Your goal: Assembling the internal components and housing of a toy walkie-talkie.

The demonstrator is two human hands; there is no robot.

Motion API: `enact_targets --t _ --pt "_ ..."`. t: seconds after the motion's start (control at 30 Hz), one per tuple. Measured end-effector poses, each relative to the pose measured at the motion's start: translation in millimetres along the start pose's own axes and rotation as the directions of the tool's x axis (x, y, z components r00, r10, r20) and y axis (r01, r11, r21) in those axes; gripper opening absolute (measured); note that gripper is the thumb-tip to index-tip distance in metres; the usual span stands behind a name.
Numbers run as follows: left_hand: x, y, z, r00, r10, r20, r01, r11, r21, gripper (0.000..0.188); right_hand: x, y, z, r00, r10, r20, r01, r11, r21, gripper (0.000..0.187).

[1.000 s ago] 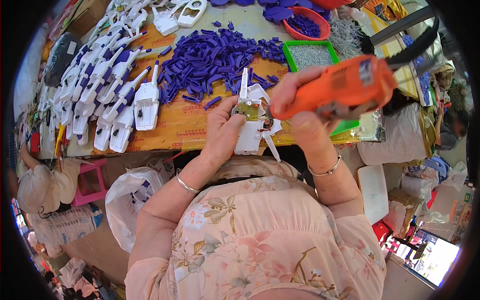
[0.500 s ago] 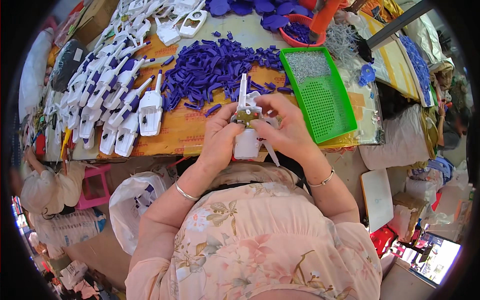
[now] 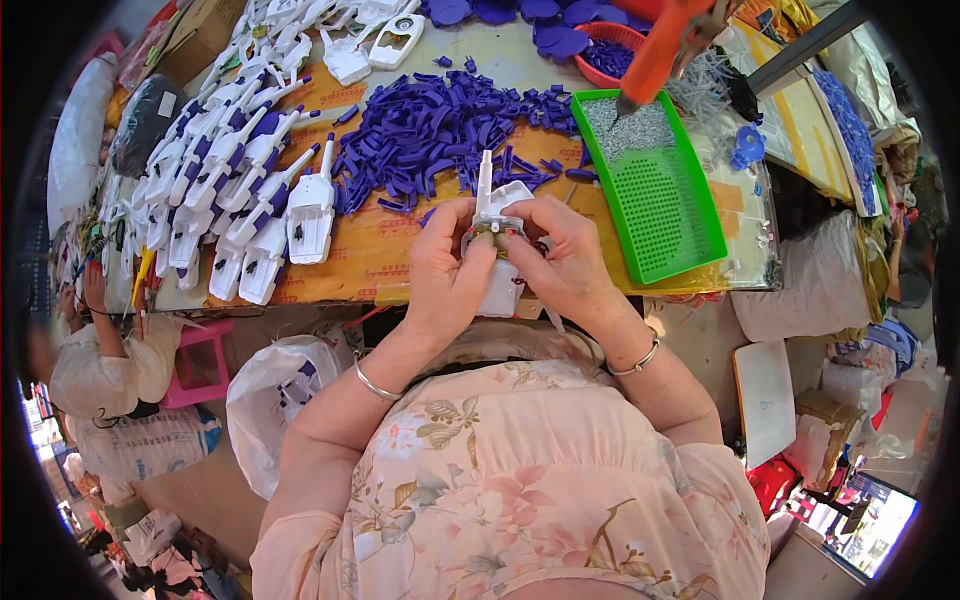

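Between my two hands, at the table's front edge, is a white plastic toy housing (image 3: 503, 292) with a narrow stem pointing away from me. My left hand (image 3: 445, 268) grips its left side, thumb pressed near a small greenish circuit board (image 3: 487, 243). On the other side, my right hand (image 3: 572, 262) closes round the housing with its thumb on the board too. The thumbs cover much of the board. A second white part (image 3: 515, 195) shows behind the fingers, and a thin white piece hangs below my right hand.
Purple plastic parts (image 3: 425, 135) are heaped beyond my hands. White-and-purple housings (image 3: 311, 215) lie in rows at left. A green tray (image 3: 715, 235) of small screws stands at right, under an orange tool (image 3: 660, 50) with a thin dark bit. A white bag (image 3: 265, 430) sits below the table.
Both thumbs have come closer together over the circuit board, covering more of it. The orange tool now hangs with its tip over the green tray. The whole view has shifted slightly.
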State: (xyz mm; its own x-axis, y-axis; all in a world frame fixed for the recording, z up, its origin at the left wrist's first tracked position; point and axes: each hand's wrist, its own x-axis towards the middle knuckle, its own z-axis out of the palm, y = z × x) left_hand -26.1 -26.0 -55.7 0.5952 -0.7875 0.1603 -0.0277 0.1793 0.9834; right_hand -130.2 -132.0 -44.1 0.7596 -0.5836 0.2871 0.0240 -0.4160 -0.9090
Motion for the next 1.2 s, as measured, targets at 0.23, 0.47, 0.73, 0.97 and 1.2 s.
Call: enact_targets --t 0.23,0.47,0.73,0.97,1.2 --pt "-2.4 12.0 4.1 0.993 -0.033 -0.112 0.025 0.997 -0.077 0.021 -2.9 8.3 -0.4 0.999 0.034 0.003 -0.034 0.998 0.050 0.016" --pt "-0.1 5.4 -17.2 0.924 -0.364 0.117 0.371 0.778 -0.508 0.020 -4.5 7.5 -5.8 0.986 0.145 0.087 -0.163 0.953 0.255 0.015" --pt "0.3 -4.7 -15.3 0.925 -0.366 0.099 0.365 0.789 -0.495 0.016 -3.7 8.9 -8.8 0.993 0.097 0.070 -0.111 0.965 0.237 0.015" --pt "-0.8 0.0 -11.0 0.937 -0.344 0.056 0.335 0.846 -0.414 0.014 -3.6 9.9 -8.9 0.996 0.071 0.060 -0.081 0.980 0.183 0.017" --pt "-0.5 3.1 -11.0 0.929 -0.368 0.047 0.348 0.818 -0.458 0.015 -2.5 6.4 -11.5 0.992 0.095 0.088 -0.113 0.969 0.219 0.017"
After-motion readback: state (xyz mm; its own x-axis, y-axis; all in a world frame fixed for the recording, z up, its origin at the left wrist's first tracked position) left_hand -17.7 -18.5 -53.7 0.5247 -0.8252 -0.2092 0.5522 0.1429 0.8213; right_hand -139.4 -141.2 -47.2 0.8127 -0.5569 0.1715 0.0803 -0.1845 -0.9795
